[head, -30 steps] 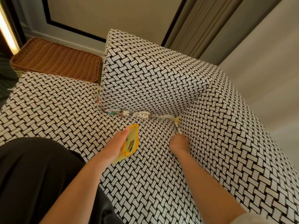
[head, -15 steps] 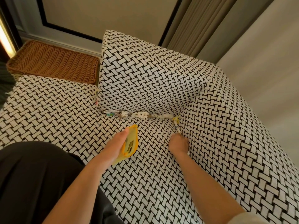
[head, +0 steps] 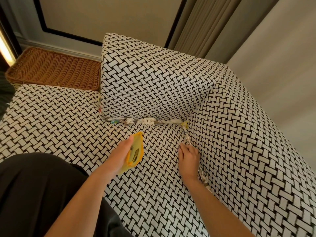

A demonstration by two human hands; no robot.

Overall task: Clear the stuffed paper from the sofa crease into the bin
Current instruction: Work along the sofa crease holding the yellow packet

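Observation:
Crumpled paper is stuffed along the back crease of the black-and-white woven sofa. More paper runs down the right-side crease, and a further bit shows beside my right forearm. My left hand grips a yellow packet above the seat. At the side crease my right hand has its fingertips on the thin paper strip, pinching it. No bin is in view.
A brown wicker tray lies behind the seat at the left. A back cushion stands against the wall. My dark-clothed lap fills the lower left. Curtains hang at the top right.
My right hand's fingers have opened out from a fist and now reach to the paper strip in the side crease. The left hand with the yellow packet has stayed put.

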